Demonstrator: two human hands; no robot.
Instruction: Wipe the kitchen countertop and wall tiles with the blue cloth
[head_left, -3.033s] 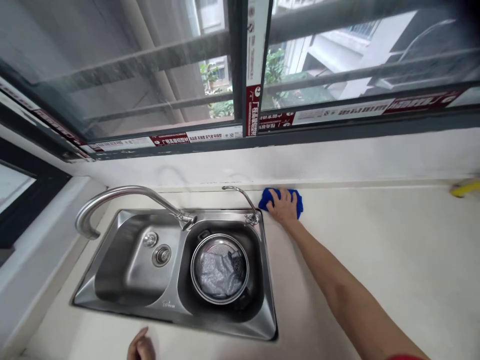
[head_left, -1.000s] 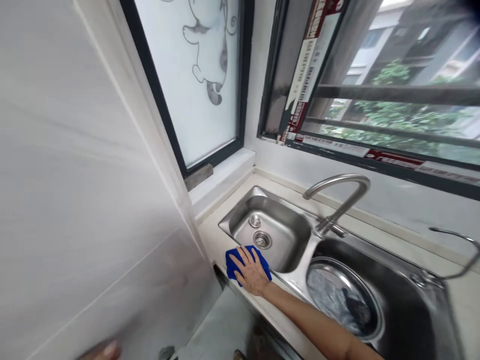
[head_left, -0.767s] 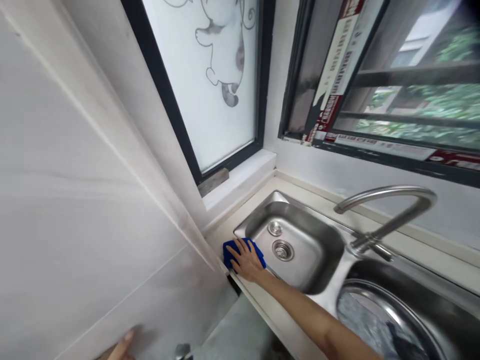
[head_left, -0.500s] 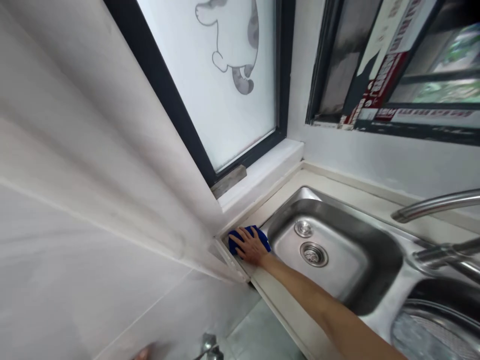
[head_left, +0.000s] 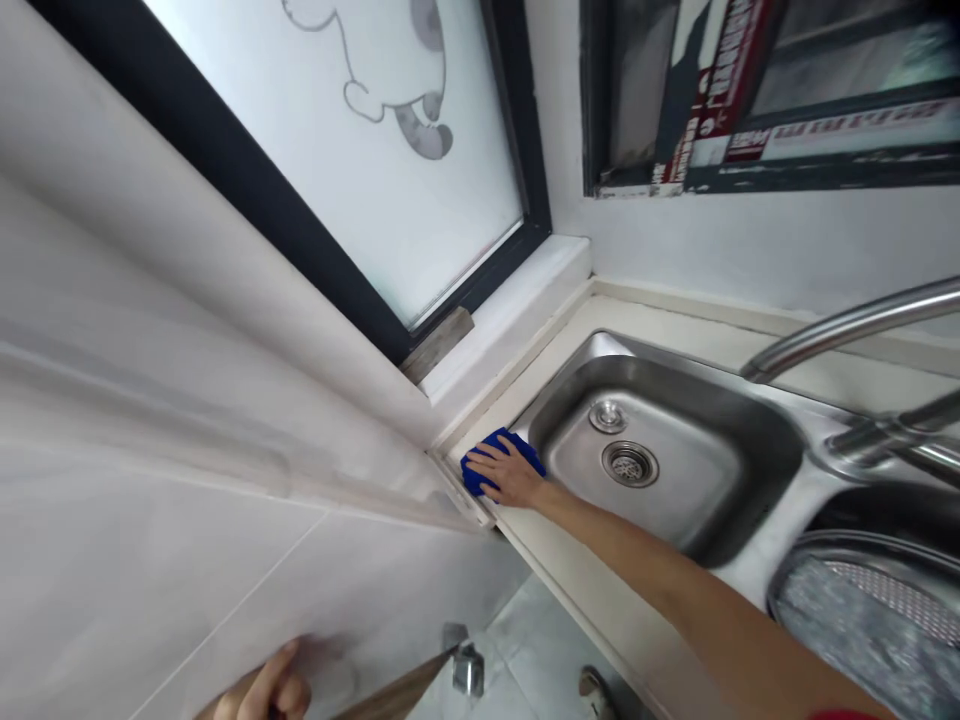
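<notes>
My right hand (head_left: 511, 474) lies with fingers spread on a folded blue cloth (head_left: 480, 478), pressing it on the pale countertop (head_left: 581, 550) at its left end. The cloth sits between the raised end strip and the left rim of the steel sink (head_left: 675, 440), near that rim. Only part of my left hand (head_left: 264, 690) shows, low at the bottom edge in front of the white wall. Its fingers are loosely curled with nothing visible in them; the rest is cut off.
A curved steel faucet (head_left: 862, 322) reaches over the sink from the right. In the second basin stands a metal basket or pan (head_left: 847, 590) with something clear inside. A wood block (head_left: 439, 345) lies on the window sill (head_left: 510, 310). A metal valve (head_left: 469, 668) is below the counter.
The blue cloth under my right hand has slid slightly away from the end strip, toward the sink. My left hand has come further into view at the bottom. The camera view has shifted.
</notes>
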